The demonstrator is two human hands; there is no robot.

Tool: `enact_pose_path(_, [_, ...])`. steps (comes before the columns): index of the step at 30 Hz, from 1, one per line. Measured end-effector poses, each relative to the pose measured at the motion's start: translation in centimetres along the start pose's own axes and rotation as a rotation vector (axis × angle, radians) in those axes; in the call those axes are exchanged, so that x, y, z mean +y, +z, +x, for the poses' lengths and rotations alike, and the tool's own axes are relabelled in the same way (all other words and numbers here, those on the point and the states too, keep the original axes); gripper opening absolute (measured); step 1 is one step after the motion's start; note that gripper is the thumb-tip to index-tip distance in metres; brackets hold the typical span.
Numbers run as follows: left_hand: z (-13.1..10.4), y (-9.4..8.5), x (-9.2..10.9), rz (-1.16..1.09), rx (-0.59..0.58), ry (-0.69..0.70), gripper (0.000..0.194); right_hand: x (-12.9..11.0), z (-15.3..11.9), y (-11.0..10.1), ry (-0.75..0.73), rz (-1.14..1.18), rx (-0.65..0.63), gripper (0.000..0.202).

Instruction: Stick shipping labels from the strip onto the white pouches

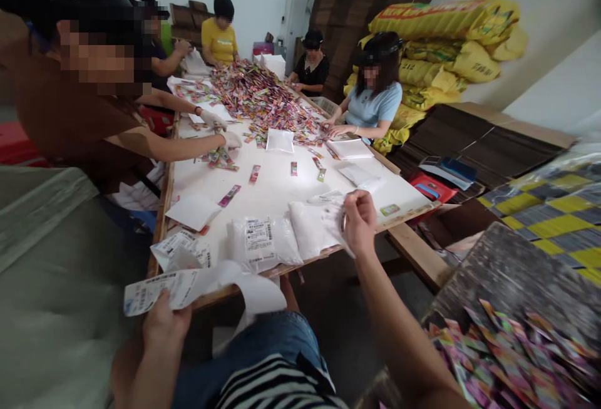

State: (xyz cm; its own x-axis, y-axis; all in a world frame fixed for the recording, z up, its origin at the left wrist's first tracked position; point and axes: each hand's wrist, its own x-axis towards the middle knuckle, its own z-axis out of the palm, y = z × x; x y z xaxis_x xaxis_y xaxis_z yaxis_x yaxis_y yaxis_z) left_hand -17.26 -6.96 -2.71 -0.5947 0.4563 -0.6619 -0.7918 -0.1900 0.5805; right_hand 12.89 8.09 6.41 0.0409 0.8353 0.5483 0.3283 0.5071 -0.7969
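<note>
My left hand [164,321] is closed on a strip of printed labels [183,287] near the front left corner of the table. The strip's white backing [260,293] curls over the table edge and hangs above my lap. My right hand [360,212] is raised at the front edge, thumb and fingers pinched together. Beside its fingers lies the clear end of a filled white plastic bag [310,227]; what the fingers grip is too small to make out. Left of that bag sits another filled bag [263,243] with a barcode label on it. More printed labels [178,249] lie at the left.
A big heap of small colourful sachets [263,96] covers the far part of the white table [272,190]. Several co-workers sit around it; one at the left has gloved hands [230,139]. Loose sachets [507,352] lie on a surface at my lower right. Yellow sacks [441,27] are stacked behind.
</note>
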Motion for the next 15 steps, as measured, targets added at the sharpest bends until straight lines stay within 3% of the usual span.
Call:
enact_pose_path(2, [-0.3, -0.1, 0.0, 0.047, -0.046, 0.006, 0.048, 4.0, 1.5, 0.1, 0.033, -0.154, -0.059, 0.032])
enact_pose_path(5, [-1.7, 0.4, -0.7, 0.122, -0.190, 0.007, 0.042, 8.7, -0.2, 2.1, 0.020, -0.321, -0.158, 0.043])
enact_pose_path(9, [-2.4, 0.9, -2.1, 0.209, -0.169, 0.114, 0.042, 11.3, -4.9, 3.9, -0.227, -0.729, -0.405, 0.062])
enact_pose_path(11, [-1.9, 0.7, -2.8, 0.320, -0.126, 0.117, 0.039, 11.8, -5.7, 3.7, -0.311, -0.846, -0.520, 0.077])
enact_pose_path(13, [-1.1, 0.3, -3.7, 0.479, -0.130, 0.076, 0.040, 12.4, -4.2, 3.2, -0.286, -0.874, -0.561, 0.079])
enact_pose_path(15, [-0.6, 0.0, -4.4, 0.634, -0.191, 0.088, 0.043, 13.3, -0.7, 2.7, -0.166, -0.868, -0.555, 0.065])
